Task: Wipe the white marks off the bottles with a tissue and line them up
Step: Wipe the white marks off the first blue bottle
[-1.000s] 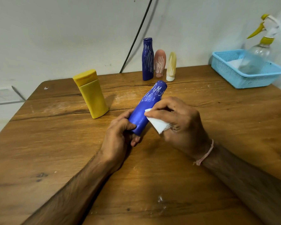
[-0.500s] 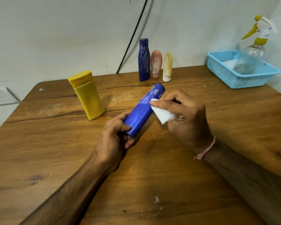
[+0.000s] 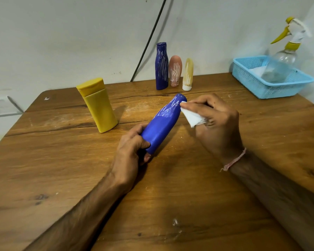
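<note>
My left hand point(image 3: 130, 153) grips the base of a blue bottle point(image 3: 161, 125), held tilted above the wooden table point(image 3: 62, 169) with its neck pointing away. White scribbles cover its upper part; the lower part looks plain blue. My right hand point(image 3: 216, 122) pinches a folded white tissue point(image 3: 192, 116) against the bottle's neck. At the back stand three marked bottles: a dark blue bottle point(image 3: 161, 67), a pink bottle point(image 3: 175, 70) and a cream bottle point(image 3: 187, 74). A yellow bottle point(image 3: 98, 105) with no visible marks stands at the left.
A light blue basket point(image 3: 265, 84) at the back right holds a clear spray bottle point(image 3: 283, 58) with a yellow trigger. A black cable point(image 3: 149, 38) runs down the wall behind the bottles. White dust specks lie on the table near the front.
My right hand has slid the tissue up the blue bottle from its middle to its neck. The cleaned blue area has grown upward. My left hand has kept its hold on the base.
</note>
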### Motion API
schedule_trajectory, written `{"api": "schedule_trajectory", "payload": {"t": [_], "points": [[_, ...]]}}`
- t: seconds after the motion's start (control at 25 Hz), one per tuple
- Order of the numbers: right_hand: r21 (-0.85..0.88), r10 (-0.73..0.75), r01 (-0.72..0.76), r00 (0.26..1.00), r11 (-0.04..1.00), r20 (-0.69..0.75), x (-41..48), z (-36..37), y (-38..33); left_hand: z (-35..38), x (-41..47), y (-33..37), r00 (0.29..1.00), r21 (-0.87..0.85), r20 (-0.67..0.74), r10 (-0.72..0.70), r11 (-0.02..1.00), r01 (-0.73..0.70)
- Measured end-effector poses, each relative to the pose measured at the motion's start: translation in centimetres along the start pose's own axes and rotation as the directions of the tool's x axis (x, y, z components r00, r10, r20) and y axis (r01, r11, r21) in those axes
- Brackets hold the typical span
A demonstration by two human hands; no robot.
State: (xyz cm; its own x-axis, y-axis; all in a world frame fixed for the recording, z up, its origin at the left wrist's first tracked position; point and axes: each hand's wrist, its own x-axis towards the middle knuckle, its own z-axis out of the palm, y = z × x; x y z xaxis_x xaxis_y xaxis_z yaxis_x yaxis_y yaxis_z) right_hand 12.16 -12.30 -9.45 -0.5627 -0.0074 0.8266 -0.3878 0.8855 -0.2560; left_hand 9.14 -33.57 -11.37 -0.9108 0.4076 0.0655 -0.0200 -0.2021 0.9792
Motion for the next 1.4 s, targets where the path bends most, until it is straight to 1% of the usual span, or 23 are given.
{"api": "schedule_trajectory", "payload": {"t": [0.04,0.12,0.16,0.24,0.28,0.32,0.44,0.48,0.56,0.6,0.64,0.72,0.76,0.84,0.88,0.92,1.0,1.04,1.16,1.2,1.28,1.32,1.4], "points": [[0.011,-0.007,0.007,1.0,1.0,0.009,-0.1,0.1,0.0,0.0,0.0,-0.1,1.0,0.026,0.003,0.015,1.0,-0.015],[0.044,-0.109,0.106,0.992,0.993,0.064,-0.5,0.3,-0.5,0.0,-0.1,-0.3,0.999,0.087,-0.015,0.033,0.996,-0.031],[0.05,-0.143,0.14,0.988,0.989,0.064,-0.5,0.3,-0.6,0.1,-0.2,-0.4,0.999,0.159,-0.024,0.049,0.986,-0.044],[0.032,-0.109,0.109,0.994,0.994,-0.007,-0.1,0.0,-0.3,0.3,-0.3,-0.4,0.995,0.34,-0.035,0.095,0.937,-0.078],[0.019,-0.078,0.079,0.996,0.997,-0.046,0.1,-0.1,-0.3,0.4,-0.4,-0.4,0.993,0.402,-0.039,0.111,0.912,-0.086],[0.02,-0.073,0.074,0.996,0.997,-0.055,0.0,0.0,-0.4,0.5,-0.4,-0.4,0.992,0.439,-0.041,0.118,0.894,-0.088],[0.069,-0.17,0.167,0.984,0.984,0.045,-0.6,0.5,-1.3,0.5,-0.5,-0.2,0.99,0.535,-0.059,0.127,0.841,-0.076],[0.059,-0.164,0.161,0.984,0.985,0.066,-0.7,0.5,-1.2,0.5,-0.5,-0.1,0.989,0.567,-0.06,0.132,0.821,-0.075],[0.017,-0.087,0.087,0.995,0.996,0.048,-0.4,0.3,-1.0,0.5,-0.6,0.1,0.987,0.621,-0.061,0.146,0.78,-0.077],[0.016,-0.072,0.071,0.996,0.997,0.05,-0.4,0.3,-1.1,0.6,-0.6,0.1,0.985,0.638,-0.068,0.157,0.766,-0.078],[0.029,-0.095,0.093,0.993,0.995,0.074,-0.6,0.5,-1.4,0.6,-0.7,0.2,0.983,0.647,-0.076,0.17,0.758,-0.081],[0.072,-0.185,0.176,0.974,0.982,0.131,-1.1,0.8,-2.2,0.8,-0.7,0.2,0.978,0.653,-0.08,0.193,0.752,-0.095],[0.071,-0.186,0.178,0.974,0.981,0.129,-1.0,0.7,-2.3,0.9,-0.7,0.2,0.978,0.662,-0.07,0.194,0.743,-0.1],[0.026,-0.106,0.105,0.992,0.994,0.068,-0.7,0.5,-2.0,1.0,-0.6,0.3,0.979,0.694,-0.048,0.197,0.711,-0.109],[0.013,-0.079,0.078,0.995,0.997,0.063,-0.7,0.6,-2.1,1.0,-0.7,0.3,0.977,0.708,-0.043,0.209,0.697,-0.118],[0.018,-0.089,0.088,0.992,0.996,0.09,-0.9,0.8,-2.3,1.0,-0.7,0.2,0.972,0.717,-0.036,0.231,0.684,-0.136],[0.032,-0.166,0.163,0.973,0.986,0.16,-1.4,1.1,-2.9,1.1,-0.8,0.3,0.963,0.724,-0.012,0.269,0.667,-0.177],[0.023,-0.17,0.169,0.972,0.985,0.164,-1.3,1.0,-2.8,1.2,-0.8,0.3,0.961,0.732,-0.001,0.275,0.655,-0.187],[-0.018,-0.063,0.065,0.994,0.998,0.094,-0.7,1.0,-2.2,1.3,-0.8,0.2,0.962,0.77,0.005,0.273,0.613,-0.178],[-0.007,-0.07,0.071,0.992,0.997,0.108,-0.9,1.2,-2.5,1.3,-0.8,0.1,0.96,0.776,0.004,0.281,0.604,-0.181],[0.041,-0.162,0.157,0.974,0.987,0.159,-1.7,1.8,-3.3,1.2,-0.8,-0.2,0.952,0.78,0.007,0.307,0.593,-0.198],[0.048,-0.181,0.175,0.969,0.983,0.166,-1.8,1.8,-3.3,1.2,-0.8,-0.2,0.951,0.788,0.011,0.31,0.583,-0.199],[0.011,-0.108,0.107,0.987,0.994,0.119,-1.1,1.4,-2.5,1.4,-0.9,0.0,0.96,0.812,0.023,0.28,0.554,-0.181]]}}
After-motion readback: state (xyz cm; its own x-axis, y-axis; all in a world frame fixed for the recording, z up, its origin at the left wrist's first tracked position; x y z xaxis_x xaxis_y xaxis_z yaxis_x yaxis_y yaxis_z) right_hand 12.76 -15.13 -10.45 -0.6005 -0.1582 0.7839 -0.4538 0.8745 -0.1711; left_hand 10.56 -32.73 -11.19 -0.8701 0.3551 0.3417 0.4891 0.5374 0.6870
